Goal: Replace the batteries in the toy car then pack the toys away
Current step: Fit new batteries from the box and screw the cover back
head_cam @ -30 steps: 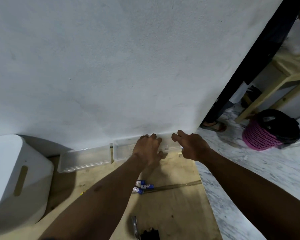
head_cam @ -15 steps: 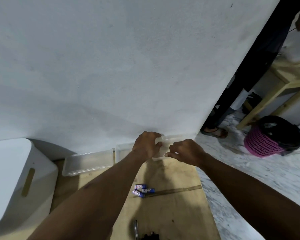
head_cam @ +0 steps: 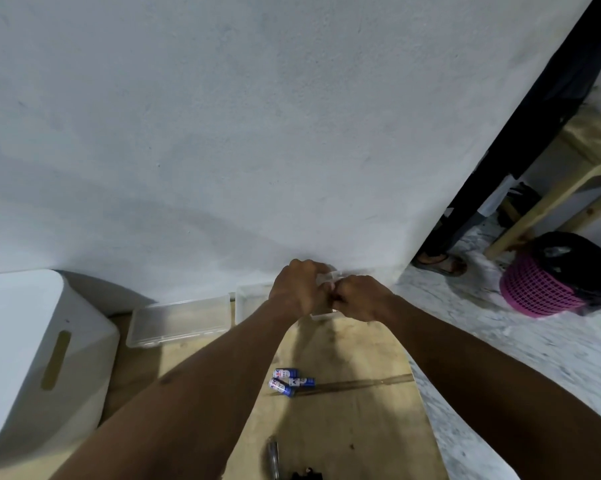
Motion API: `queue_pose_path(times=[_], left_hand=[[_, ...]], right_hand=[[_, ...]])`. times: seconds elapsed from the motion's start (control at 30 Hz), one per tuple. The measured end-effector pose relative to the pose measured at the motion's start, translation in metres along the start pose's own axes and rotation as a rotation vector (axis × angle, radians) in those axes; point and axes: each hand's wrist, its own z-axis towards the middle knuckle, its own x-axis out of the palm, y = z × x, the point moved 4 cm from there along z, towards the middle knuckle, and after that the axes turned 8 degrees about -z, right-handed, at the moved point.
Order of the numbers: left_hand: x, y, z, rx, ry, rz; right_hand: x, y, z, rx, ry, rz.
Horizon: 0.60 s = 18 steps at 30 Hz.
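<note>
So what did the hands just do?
The left hand and right hand were apart on top of the clear box. Now they have come together and grip it, fingers curled. The other clear box, the batteries and the white bin stayed put.

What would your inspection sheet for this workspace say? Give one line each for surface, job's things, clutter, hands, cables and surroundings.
Surface: wooden board against a white wall.
Job's things: three batteries lying together; left clear box and right clear box by the wall; pen-like tool at the near edge.
Clutter: white bin on the left.
Hands: left hand and right hand both grip the right clear box.
Cables: nothing seen.
Surroundings: pink basket, marble floor.
</note>
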Motion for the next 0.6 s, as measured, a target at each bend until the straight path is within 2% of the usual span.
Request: queue_pose_path(times=[0.07,0.23,0.33,0.4,0.5,0.6], left_hand=[[0.000,0.001,-0.002,0.000,-0.006,-0.005],[0.006,0.006,-0.009,-0.035,-0.022,0.013],[0.012,0.007,-0.014,-0.010,-0.011,0.069],[0.018,0.009,-0.016,0.016,0.005,0.132],[0.027,0.011,-0.017,0.055,0.044,0.247],[0.036,0.013,-0.019,0.116,0.074,0.352]], right_hand=[[-0.004,0.002,-0.014,-0.023,-0.101,0.031],[-0.020,0.005,-0.066,-0.146,-0.527,0.002],[-0.041,0.001,-0.084,-0.129,-0.644,-0.009],[-0.049,-0.004,-0.086,-0.102,-0.631,-0.051],[-0.039,-0.016,-0.080,-0.105,-0.458,-0.113],[-0.017,-0.026,-0.076,-0.046,-0.293,-0.073]])
